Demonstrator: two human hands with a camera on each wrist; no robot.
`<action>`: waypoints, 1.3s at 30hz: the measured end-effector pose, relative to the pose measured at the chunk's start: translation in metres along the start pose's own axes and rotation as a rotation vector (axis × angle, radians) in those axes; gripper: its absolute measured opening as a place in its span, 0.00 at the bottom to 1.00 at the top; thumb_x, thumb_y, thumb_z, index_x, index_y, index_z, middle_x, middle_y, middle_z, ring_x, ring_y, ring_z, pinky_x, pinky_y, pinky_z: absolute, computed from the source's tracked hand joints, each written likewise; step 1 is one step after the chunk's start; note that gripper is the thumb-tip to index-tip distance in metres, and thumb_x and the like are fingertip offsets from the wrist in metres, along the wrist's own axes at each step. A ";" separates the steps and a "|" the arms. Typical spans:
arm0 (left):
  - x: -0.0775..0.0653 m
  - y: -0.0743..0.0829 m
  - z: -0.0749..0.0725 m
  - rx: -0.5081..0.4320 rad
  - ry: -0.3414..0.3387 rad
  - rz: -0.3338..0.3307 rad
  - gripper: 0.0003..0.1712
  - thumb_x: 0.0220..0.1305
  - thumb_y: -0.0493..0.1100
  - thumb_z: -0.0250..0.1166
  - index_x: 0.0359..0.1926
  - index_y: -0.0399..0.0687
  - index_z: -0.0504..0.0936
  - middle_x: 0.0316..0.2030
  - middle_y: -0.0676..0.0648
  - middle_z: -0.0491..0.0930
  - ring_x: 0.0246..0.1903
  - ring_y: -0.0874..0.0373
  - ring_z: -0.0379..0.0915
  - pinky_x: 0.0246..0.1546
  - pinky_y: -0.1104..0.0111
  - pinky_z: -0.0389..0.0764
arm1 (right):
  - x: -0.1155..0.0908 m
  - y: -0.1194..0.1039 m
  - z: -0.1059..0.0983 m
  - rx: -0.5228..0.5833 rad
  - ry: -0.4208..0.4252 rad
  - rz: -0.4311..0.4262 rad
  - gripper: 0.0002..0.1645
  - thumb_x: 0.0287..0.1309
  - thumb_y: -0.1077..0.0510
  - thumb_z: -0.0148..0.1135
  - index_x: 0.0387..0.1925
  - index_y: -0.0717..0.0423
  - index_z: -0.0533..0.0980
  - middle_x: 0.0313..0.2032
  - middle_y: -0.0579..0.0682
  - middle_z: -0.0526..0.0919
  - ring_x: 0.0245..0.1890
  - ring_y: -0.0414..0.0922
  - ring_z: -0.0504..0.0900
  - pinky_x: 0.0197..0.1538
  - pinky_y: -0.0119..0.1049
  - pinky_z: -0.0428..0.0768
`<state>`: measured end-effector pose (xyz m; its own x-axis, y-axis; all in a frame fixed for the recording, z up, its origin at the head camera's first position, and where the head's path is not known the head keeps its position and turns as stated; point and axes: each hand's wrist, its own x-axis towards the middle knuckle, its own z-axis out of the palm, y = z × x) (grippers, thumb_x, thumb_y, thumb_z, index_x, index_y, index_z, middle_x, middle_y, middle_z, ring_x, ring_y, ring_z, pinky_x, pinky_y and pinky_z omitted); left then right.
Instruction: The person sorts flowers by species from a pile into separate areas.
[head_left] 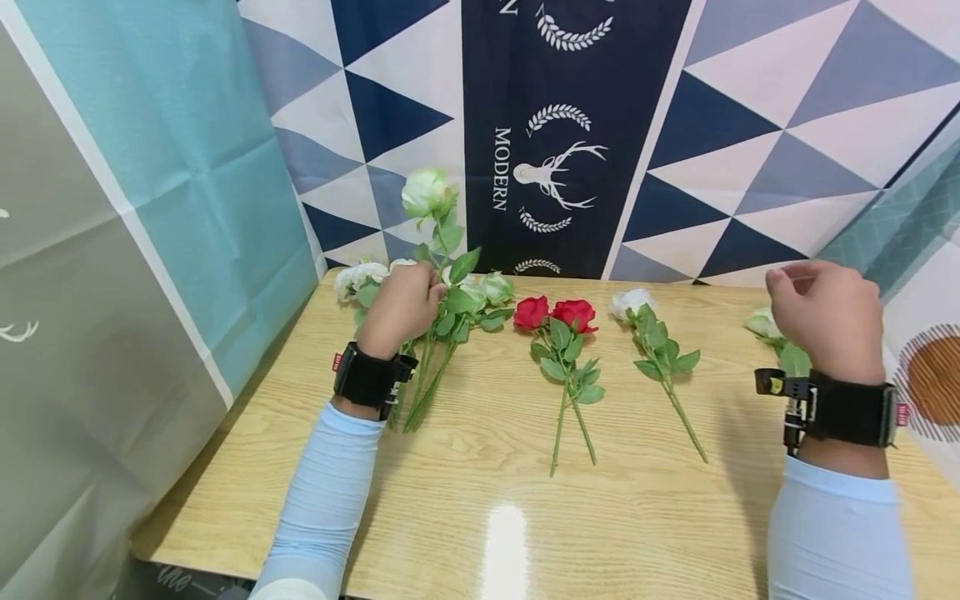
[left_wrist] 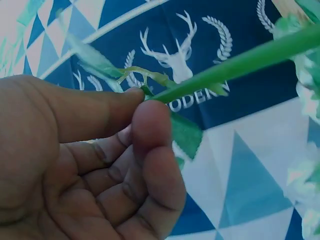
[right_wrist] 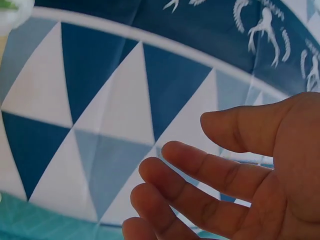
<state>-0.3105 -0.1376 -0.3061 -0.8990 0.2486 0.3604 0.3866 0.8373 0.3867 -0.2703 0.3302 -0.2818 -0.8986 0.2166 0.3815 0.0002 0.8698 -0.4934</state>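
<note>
My left hand point(head_left: 401, 308) pinches the green stem point(left_wrist: 240, 65) of a pale green-white artificial flower point(head_left: 427, 193) between thumb and index finger. The bloom stands upright above the hand, leaves below it. Around and behind this hand lie white flowers point(head_left: 360, 280) and pale green flowers point(head_left: 495, 288), their stems toward me and partly hidden. My right hand point(head_left: 832, 321) is raised over the table's right side, holding nothing, its fingers loosely bent and thumb apart from them in the right wrist view. A pale flower point(head_left: 763, 323) lies beneath it, partly covered.
Two red roses point(head_left: 575, 315) with crossed stems lie mid-table. To their right is a single white flower point(head_left: 633, 305) on a leafy stem. A patterned cloth point(head_left: 405, 108) hangs behind the wooden table point(head_left: 450, 483), and another cloth point(head_left: 202, 200) lines the left side.
</note>
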 end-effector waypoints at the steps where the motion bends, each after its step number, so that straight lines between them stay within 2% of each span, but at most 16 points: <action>1: 0.000 0.003 0.001 -0.004 0.008 0.015 0.17 0.79 0.39 0.56 0.28 0.44 0.66 0.21 0.49 0.56 0.20 0.54 0.57 0.29 0.64 0.60 | -0.001 -0.004 0.002 0.001 0.000 -0.016 0.37 0.76 0.42 0.46 0.59 0.72 0.76 0.49 0.77 0.80 0.46 0.70 0.78 0.35 0.56 0.73; 7: 0.001 0.020 0.014 -0.025 0.027 0.092 0.15 0.78 0.38 0.57 0.29 0.44 0.69 0.21 0.49 0.59 0.20 0.56 0.58 0.27 0.65 0.60 | -0.007 -0.028 0.015 0.040 0.004 -0.152 0.32 0.76 0.43 0.50 0.56 0.67 0.79 0.44 0.71 0.85 0.34 0.60 0.82 0.30 0.41 0.72; 11: 0.002 0.029 0.025 -0.050 0.054 0.157 0.16 0.78 0.38 0.57 0.28 0.45 0.69 0.20 0.50 0.58 0.19 0.57 0.57 0.27 0.67 0.59 | -0.014 -0.048 0.026 0.100 -0.014 -0.226 0.29 0.76 0.43 0.52 0.56 0.65 0.80 0.45 0.67 0.86 0.38 0.58 0.83 0.34 0.36 0.71; 15: 0.001 0.039 0.037 -0.083 0.076 0.219 0.17 0.77 0.37 0.56 0.27 0.46 0.68 0.19 0.50 0.58 0.18 0.58 0.56 0.25 0.69 0.58 | -0.023 -0.069 0.037 0.180 -0.048 -0.292 0.26 0.76 0.44 0.55 0.55 0.62 0.81 0.44 0.63 0.86 0.43 0.56 0.83 0.41 0.33 0.71; 18: -0.001 0.048 0.044 -0.090 0.085 0.262 0.16 0.77 0.36 0.56 0.27 0.47 0.69 0.19 0.51 0.62 0.18 0.59 0.57 0.23 0.70 0.58 | -0.031 -0.085 0.047 0.255 -0.063 -0.354 0.23 0.75 0.46 0.58 0.53 0.61 0.82 0.42 0.59 0.87 0.41 0.48 0.83 0.42 0.27 0.73; 21: -0.003 0.057 0.050 -0.093 0.092 0.301 0.15 0.76 0.36 0.57 0.27 0.47 0.70 0.19 0.51 0.65 0.17 0.60 0.59 0.22 0.71 0.58 | -0.039 -0.100 0.061 0.349 -0.070 -0.417 0.17 0.73 0.51 0.62 0.50 0.61 0.84 0.38 0.55 0.88 0.35 0.39 0.82 0.40 0.22 0.74; 25: -0.008 0.068 0.057 -0.105 0.087 0.362 0.13 0.76 0.37 0.57 0.29 0.45 0.74 0.20 0.51 0.65 0.18 0.60 0.60 0.23 0.72 0.58 | -0.050 -0.117 0.084 0.458 -0.066 -0.473 0.13 0.71 0.57 0.65 0.50 0.61 0.84 0.36 0.54 0.88 0.32 0.33 0.81 0.38 0.22 0.76; 29: -0.014 0.078 0.066 -0.073 0.104 0.429 0.10 0.76 0.37 0.58 0.33 0.45 0.76 0.21 0.52 0.67 0.19 0.61 0.62 0.24 0.72 0.60 | -0.057 -0.126 0.104 0.521 -0.042 -0.474 0.15 0.70 0.59 0.65 0.53 0.62 0.83 0.38 0.56 0.87 0.35 0.38 0.82 0.38 0.22 0.76; 31: -0.016 0.082 0.070 -0.049 0.118 0.459 0.10 0.75 0.37 0.58 0.32 0.45 0.75 0.21 0.52 0.66 0.18 0.61 0.62 0.23 0.71 0.60 | -0.059 -0.127 0.109 0.531 -0.026 -0.473 0.13 0.70 0.59 0.65 0.52 0.62 0.83 0.39 0.56 0.87 0.37 0.42 0.83 0.38 0.22 0.76; 35: -0.020 0.089 0.077 -0.016 0.115 0.501 0.12 0.74 0.37 0.59 0.29 0.46 0.74 0.21 0.53 0.65 0.18 0.61 0.62 0.22 0.72 0.59 | -0.060 -0.126 0.115 0.494 -0.003 -0.496 0.10 0.70 0.60 0.65 0.45 0.62 0.86 0.37 0.55 0.89 0.35 0.47 0.86 0.38 0.22 0.76; 39: -0.021 0.091 0.080 -0.003 0.102 0.503 0.13 0.74 0.37 0.59 0.28 0.47 0.75 0.20 0.53 0.65 0.18 0.61 0.62 0.22 0.73 0.59 | -0.061 -0.126 0.116 0.453 -0.001 -0.515 0.08 0.70 0.60 0.65 0.43 0.61 0.86 0.34 0.54 0.89 0.31 0.48 0.86 0.37 0.25 0.77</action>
<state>-0.2725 -0.0276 -0.3463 -0.5767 0.5720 0.5833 0.7672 0.6245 0.1461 -0.2664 0.1560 -0.3331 -0.7356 -0.1755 0.6543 -0.6104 0.5906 -0.5278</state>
